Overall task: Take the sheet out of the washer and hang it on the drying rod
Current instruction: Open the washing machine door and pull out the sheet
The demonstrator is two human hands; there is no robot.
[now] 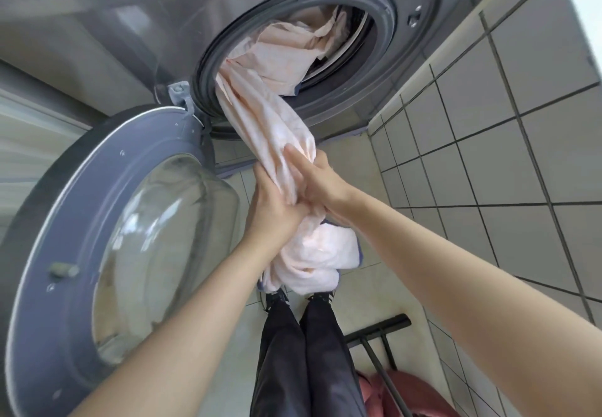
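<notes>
Washer [163, 9] mouth largely filled by the pink sheet [270, 117], which hangs out over the lower rim; dark open gap remains at the right side of the drum. Open door [107, 221] swings out on the left, hemming that side. Tiled wall [505, 123] close on the right. Black rack frame [378, 345] stands low beside the legs. Bare floor [351, 162] shows under the washer front.

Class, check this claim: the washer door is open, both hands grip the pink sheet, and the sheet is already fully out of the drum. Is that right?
Not quite. The door is open and both the left hand and right hand grip the sheet, but the head view shows part of it still inside the drum, trailing out over the rim.
</notes>
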